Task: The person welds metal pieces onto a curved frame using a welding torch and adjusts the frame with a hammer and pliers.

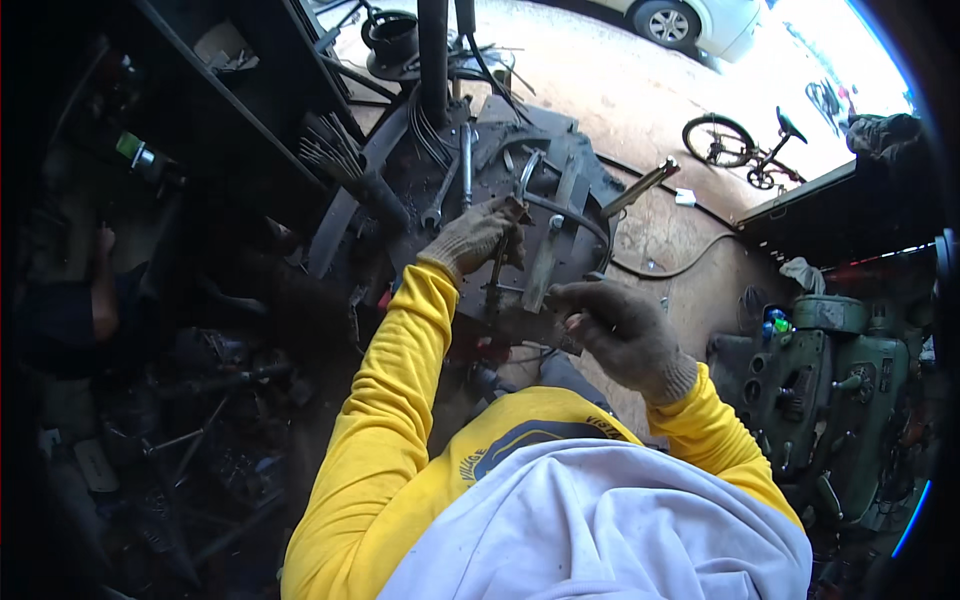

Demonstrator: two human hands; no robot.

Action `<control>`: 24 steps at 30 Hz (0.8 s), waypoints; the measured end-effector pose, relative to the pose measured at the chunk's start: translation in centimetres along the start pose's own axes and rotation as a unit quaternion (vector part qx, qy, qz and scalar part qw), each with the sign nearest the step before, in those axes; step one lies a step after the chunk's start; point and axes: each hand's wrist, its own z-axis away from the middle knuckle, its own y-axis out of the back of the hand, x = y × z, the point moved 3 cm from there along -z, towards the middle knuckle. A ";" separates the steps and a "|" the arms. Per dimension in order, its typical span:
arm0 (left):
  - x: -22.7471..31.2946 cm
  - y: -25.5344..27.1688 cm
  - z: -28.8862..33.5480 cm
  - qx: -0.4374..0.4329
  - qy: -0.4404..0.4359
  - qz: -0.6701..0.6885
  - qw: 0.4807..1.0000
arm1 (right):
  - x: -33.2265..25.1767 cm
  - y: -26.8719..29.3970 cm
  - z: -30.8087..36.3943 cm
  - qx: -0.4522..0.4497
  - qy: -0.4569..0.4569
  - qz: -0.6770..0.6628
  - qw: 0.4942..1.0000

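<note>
My left hand (478,236), in a worn knit glove with a yellow sleeve, is closed around the upright handle of a thin metal tool (496,268) standing on a dark steel workbench (470,170). My right hand (620,335), also gloved, has its fingers curled at the near edge of a flat steel piece (530,325) on the bench; what it pinches is too small to tell. A flat metal bar (548,250) lies tilted between the two hands. A curved rod (570,212) arches over the bench top.
A wrench (438,205) and loose rods lie on the bench. A green machine (825,385) stands at right. Scrap metal (200,430) piles at left, beside another person's arm (100,290). A bicycle (745,145) and a car (690,22) stand outside on dirt ground.
</note>
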 end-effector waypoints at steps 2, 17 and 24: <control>-0.1 -1.0 0.1 0.061 0.226 0.261 0.937 | 0.0 1.3 -0.4 0.031 0.040 0.049 0.998; -0.5 -0.9 -0.5 -0.013 0.147 0.203 0.968 | -2.1 7.3 -0.5 0.018 0.117 -0.026 0.993; 1.2 0.0 -0.5 -0.058 0.232 0.200 0.950 | 3.2 8.6 7.4 0.213 0.085 -0.070 0.971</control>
